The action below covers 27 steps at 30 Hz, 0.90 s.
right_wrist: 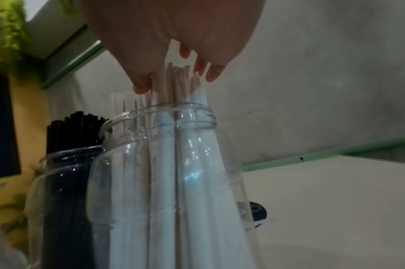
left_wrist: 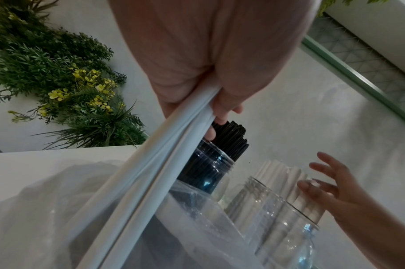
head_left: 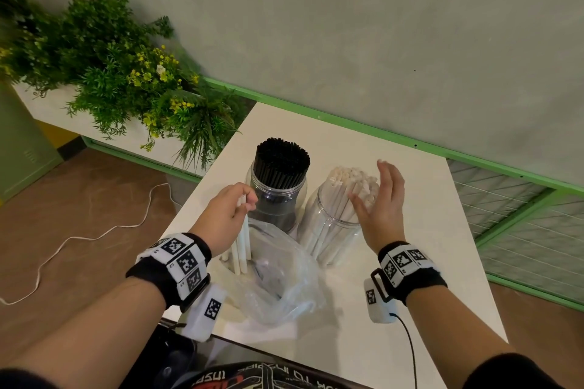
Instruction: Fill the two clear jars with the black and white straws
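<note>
Two clear jars stand on the white table (head_left: 426, 230). The left jar (head_left: 279, 196) is packed with black straws (head_left: 281, 161). The right jar (head_left: 328, 230) holds white straws (head_left: 354, 186) that lean right. My left hand (head_left: 243, 202) grips a small bunch of white straws (head_left: 242, 243), upright beside the black jar, their lower ends by a crumpled clear plastic bag (head_left: 278, 281). My right hand (head_left: 376, 196) is open, its fingers straight against the tops of the white straws (right_wrist: 174, 87) in the right jar (right_wrist: 169, 163). The left wrist view shows the held bunch (left_wrist: 151, 163) up close.
A planter with green foliage and yellow flowers (head_left: 126, 73) stands off the table's left far corner. A green-framed rail (head_left: 347, 123) and wire mesh (head_left: 521, 215) run behind and to the right. A white cable (head_left: 79, 237) lies on the brown floor at left.
</note>
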Motion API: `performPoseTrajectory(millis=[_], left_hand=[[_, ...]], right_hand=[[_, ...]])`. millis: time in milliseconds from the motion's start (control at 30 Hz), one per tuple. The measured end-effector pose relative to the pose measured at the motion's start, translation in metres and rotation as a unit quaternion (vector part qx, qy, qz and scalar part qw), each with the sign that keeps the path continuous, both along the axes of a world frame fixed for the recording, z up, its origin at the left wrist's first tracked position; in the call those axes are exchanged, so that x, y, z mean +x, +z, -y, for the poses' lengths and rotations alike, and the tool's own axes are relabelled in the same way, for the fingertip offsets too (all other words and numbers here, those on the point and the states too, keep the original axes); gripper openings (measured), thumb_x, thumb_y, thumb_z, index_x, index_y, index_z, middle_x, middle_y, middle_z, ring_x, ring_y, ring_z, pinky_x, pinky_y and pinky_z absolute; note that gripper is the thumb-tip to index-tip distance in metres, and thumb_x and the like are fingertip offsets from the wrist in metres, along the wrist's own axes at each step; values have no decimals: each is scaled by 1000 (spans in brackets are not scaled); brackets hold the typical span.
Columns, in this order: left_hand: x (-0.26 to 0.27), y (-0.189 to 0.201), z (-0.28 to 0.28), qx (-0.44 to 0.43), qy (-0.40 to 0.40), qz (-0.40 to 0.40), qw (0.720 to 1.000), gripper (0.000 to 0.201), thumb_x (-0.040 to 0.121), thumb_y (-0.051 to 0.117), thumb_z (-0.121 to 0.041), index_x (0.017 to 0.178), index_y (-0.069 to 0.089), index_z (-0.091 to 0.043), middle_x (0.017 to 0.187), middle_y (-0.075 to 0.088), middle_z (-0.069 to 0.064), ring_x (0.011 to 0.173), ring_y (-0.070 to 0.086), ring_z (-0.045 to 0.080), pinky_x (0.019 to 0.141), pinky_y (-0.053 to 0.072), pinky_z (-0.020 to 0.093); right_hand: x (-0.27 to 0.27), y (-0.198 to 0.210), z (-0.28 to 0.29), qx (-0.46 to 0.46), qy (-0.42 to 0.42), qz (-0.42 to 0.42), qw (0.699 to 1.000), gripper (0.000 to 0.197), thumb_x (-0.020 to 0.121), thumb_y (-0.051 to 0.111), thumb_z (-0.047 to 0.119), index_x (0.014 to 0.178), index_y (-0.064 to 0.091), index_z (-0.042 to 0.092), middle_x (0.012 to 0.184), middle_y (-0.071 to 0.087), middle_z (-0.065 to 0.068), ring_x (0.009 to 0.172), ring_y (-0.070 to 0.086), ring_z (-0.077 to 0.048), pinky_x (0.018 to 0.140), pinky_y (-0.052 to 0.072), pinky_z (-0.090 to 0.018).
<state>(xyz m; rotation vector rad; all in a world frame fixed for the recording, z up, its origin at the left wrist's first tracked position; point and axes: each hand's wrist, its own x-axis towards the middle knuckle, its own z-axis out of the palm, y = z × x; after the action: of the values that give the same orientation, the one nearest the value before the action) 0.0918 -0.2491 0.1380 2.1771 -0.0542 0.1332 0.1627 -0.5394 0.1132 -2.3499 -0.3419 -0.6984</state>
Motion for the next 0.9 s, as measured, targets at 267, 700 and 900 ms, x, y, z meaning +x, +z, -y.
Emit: performPoseTrajectory(millis=[267,700,900], left_hand=[[-2,2,1,-3,1,-2,1000,13,96,42,-2,97,52,-11,108,55,5,61,47,-23,62,35,1],[-1,2,3,0,1,0,1000,16,95,42,0,95,51,-12,109,58,7,58,47,-21,60,34,3],[1,-2,0,6,2,-7,1000,16,95,43,-2,95,51,-17,109,60,6,63,48,-20,61,34,3]], right_hand=[[7,14,5,-183,39,2,982,52,97,35,42,144,37,18,153,31,-1,142,23,-23,116,22,-42],[38,34,-25,-350,18,-106,931,66,78,56,66,133,49,29,133,53,4,122,46,-24,95,46,-42],[38,29,-27,-171,27,19,985,35,83,60,41,107,61,15,104,60,0,99,51,-24,79,50,-39]])
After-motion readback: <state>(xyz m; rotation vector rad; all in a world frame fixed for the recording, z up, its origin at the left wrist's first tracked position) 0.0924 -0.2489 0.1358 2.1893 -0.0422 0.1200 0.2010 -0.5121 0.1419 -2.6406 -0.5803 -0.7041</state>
